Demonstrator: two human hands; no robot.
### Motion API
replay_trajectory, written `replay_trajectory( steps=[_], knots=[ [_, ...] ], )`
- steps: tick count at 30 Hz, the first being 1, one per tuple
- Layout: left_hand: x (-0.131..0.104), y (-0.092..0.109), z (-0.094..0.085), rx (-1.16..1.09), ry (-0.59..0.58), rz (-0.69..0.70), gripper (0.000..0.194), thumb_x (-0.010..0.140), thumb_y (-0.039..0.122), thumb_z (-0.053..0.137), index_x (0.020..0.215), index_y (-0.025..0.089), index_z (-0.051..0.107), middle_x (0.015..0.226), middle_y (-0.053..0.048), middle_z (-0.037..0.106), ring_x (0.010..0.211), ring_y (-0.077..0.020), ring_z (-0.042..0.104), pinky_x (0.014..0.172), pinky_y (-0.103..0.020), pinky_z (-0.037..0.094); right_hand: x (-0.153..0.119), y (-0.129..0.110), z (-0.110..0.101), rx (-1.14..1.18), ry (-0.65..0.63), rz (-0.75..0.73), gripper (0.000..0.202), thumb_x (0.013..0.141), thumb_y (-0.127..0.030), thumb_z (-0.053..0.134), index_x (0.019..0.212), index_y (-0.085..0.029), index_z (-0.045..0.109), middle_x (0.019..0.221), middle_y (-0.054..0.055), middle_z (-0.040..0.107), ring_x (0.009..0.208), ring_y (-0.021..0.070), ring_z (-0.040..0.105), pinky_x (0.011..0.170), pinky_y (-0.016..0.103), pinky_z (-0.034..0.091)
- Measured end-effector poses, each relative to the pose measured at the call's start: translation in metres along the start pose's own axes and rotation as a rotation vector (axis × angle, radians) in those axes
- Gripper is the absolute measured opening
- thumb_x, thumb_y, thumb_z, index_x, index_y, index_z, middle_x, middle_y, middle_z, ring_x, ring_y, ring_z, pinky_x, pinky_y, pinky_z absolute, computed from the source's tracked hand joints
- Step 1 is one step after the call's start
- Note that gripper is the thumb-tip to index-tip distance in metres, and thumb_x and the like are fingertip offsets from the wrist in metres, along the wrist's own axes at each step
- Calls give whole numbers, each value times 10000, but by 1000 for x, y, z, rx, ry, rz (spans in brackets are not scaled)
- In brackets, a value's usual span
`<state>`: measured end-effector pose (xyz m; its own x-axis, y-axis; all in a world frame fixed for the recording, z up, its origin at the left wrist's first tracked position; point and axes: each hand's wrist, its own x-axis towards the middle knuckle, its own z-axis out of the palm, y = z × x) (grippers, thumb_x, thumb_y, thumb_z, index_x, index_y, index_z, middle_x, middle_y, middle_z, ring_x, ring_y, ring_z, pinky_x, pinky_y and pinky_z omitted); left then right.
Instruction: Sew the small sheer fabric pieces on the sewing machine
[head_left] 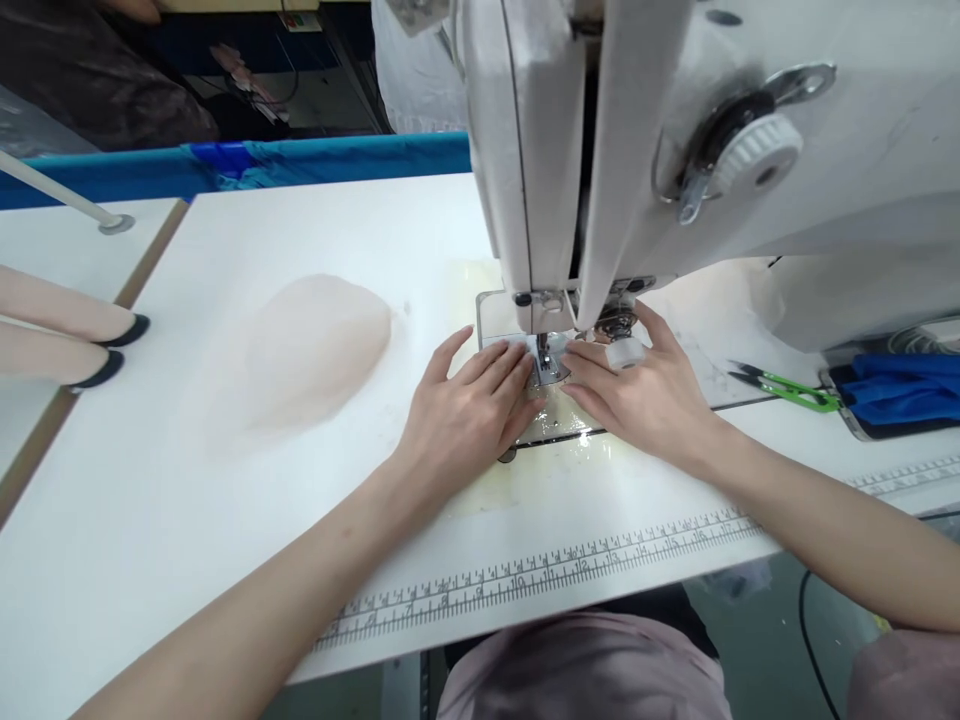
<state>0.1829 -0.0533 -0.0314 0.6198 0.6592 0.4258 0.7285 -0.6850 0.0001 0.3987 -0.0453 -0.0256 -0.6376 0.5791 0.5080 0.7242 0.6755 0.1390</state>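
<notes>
A white sewing machine (675, 150) stands on a white table (150, 520). Under its presser foot (546, 362) lies a small piece of pale fabric (517, 352). My left hand (469, 410) rests flat with its fingers spread, fingertips pressing the fabric just left of the needle. My right hand (649, 385) lies flat on the right of the needle, fingertips on the fabric, with a white thimble-like ring (624, 352) on one finger. Both hands hold the fabric down against the needle plate (559, 420).
A pile of sheer pale pink fabric (300, 350) lies on the table to the left. Green-handled thread snips (787, 388) and a blue cloth (900, 390) sit at the right. A printed ruler (555, 575) runs along the front edge. Mannequin legs (67, 340) lie far left.
</notes>
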Motion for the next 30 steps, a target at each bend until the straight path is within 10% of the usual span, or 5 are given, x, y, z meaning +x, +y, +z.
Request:
replay_trajectory(
  steps=[10,17,20,23,30],
  knots=[
    [-2,7,-4,162,56,39,335,920,321,534,1143,92,633,1096,-124,708,977,-259,664,896,-444,511,0,0,-9,-37,50,-7,224,935,-203,492,868,-183,705,781,20,725,749,172,622,849,382,472],
    [-12,22,-32,-68,234,522,133,894,239,565,801,216,657,747,46,700,618,-90,614,534,-233,463,-4,-14,-8,458,-85,-285,285,927,-84,434,1078,-163,663,1174,28,690,1094,156,612,898,316,498],
    [-11,15,-35,10,203,108,96,881,268,577,828,198,617,786,6,692,566,-116,593,439,-257,370,-5,-12,-7,537,-39,-320,274,897,-48,457,891,-187,693,983,-3,745,1002,141,658,877,312,512],
    [-7,9,-31,46,-70,-288,294,856,452,591,962,178,587,922,-47,675,593,-163,605,376,-266,251,-4,-5,-9,534,114,-168,368,827,13,398,684,-215,649,745,-34,722,832,135,684,729,302,528],
    [-8,-1,-26,-110,-159,-371,273,847,477,566,791,210,562,749,-12,655,393,-108,481,338,-247,233,-2,-2,-17,571,298,187,392,811,-37,356,730,-243,680,677,-22,690,700,146,644,624,299,518]
  ],
)
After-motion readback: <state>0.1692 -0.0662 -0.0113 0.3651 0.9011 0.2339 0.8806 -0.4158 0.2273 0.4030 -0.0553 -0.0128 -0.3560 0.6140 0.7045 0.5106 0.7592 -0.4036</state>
